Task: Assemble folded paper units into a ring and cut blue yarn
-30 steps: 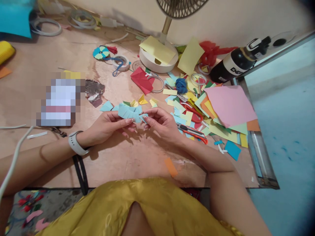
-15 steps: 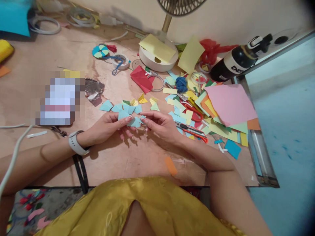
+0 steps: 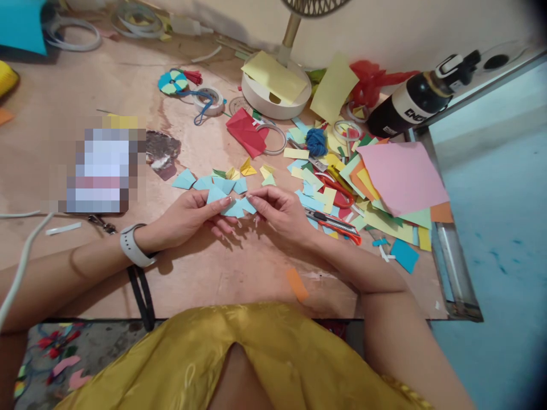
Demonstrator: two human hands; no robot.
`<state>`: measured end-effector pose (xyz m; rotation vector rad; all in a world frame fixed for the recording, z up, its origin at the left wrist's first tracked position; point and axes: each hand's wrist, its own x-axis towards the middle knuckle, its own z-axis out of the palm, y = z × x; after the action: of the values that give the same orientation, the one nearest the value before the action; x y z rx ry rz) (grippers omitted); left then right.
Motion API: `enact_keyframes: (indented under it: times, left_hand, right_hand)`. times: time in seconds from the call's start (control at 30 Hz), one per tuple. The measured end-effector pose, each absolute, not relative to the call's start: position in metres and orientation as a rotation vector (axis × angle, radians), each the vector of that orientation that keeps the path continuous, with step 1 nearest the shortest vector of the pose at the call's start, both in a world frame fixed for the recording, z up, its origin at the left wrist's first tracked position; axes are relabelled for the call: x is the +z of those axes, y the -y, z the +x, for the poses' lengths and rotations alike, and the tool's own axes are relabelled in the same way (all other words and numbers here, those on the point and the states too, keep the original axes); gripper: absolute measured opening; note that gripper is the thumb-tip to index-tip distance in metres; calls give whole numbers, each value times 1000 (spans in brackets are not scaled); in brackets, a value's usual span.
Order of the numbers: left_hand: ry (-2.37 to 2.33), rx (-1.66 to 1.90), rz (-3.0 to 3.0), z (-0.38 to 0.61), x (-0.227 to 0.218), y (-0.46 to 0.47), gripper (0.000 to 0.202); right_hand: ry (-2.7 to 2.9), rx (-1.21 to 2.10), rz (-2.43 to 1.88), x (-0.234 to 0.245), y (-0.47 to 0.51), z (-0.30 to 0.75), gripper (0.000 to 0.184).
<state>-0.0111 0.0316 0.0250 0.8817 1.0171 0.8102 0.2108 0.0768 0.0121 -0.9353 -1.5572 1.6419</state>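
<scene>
Between my two hands is a light blue piece of folded paper, held just above the table. My left hand pinches its left part, thumb on top and fingers underneath. With thumb and fingertips, my right hand grips the right end of the same paper. Right behind my fingers lie several light blue folded pieces in a loose row. Small yellow folded pieces sit a little farther back. Parts of the held paper are covered by my thumbs.
At right, an orange utility knife, red-handled scissors, paper scraps and pink paper crowd the table. A black bottle and a fan base stand behind. A blurred-out device is at left; an orange strip lies in front.
The right end of the light blue paper now shows more plainly between my hands. Both hands stay in nearly the same place; the whole view has shifted slightly.
</scene>
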Motion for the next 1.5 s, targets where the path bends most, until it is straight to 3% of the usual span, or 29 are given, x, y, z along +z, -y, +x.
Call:
enact_keyframes:
  times: [0.83,1.27,1.5]
  left_hand:
    - [-961,894,934,-4,19,-24,31]
    - [-907,761,1012,-12,15,-28,38]
    - [-909,723,1017,-9,19,-28,40]
  right_hand:
    - [1567,1578,-947,10,-66,208,32]
    - [1481,1754,-820,8,-74,208,31]
    - [1672,1429,-822,-2,-66,208,17]
